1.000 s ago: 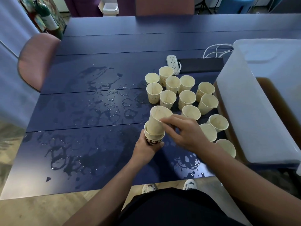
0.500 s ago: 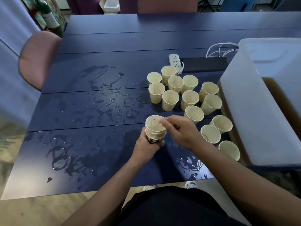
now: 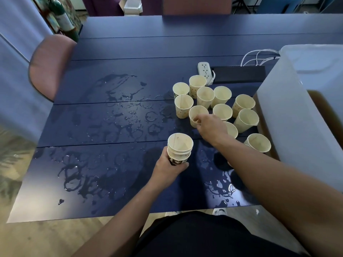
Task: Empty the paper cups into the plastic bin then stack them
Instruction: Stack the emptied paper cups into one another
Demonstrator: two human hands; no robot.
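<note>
The left hand wraps its fingers and thumb round the lower part of a short stack of nested cups, holding it upright just above the wet counter. The topmost cup in that stack shows a bare pale inside (a thin seam line runs down its wall).

The right hand reaches forward and away from the left, the two hands well apart. Its fingers curl at the near rim of a single cup, pinching that rim; the thumb's exact place is hidden behind the knuckles.

Beyond and to the right of the right hand stands the cluster of loose paper cups, all upright and close together, several touching. One cup stands to the right of the right forearm, near the wall of the plastic bin, which lies farther right still, with brownish liquid showing inside it.

Past the cluster, farther from both hands, lie a white power strip and a flat black slab just beside it. To the left of the left hand the counter carries puddles and ring marks of spilled liquid, and a pink chair stands at its far left edge.
</note>
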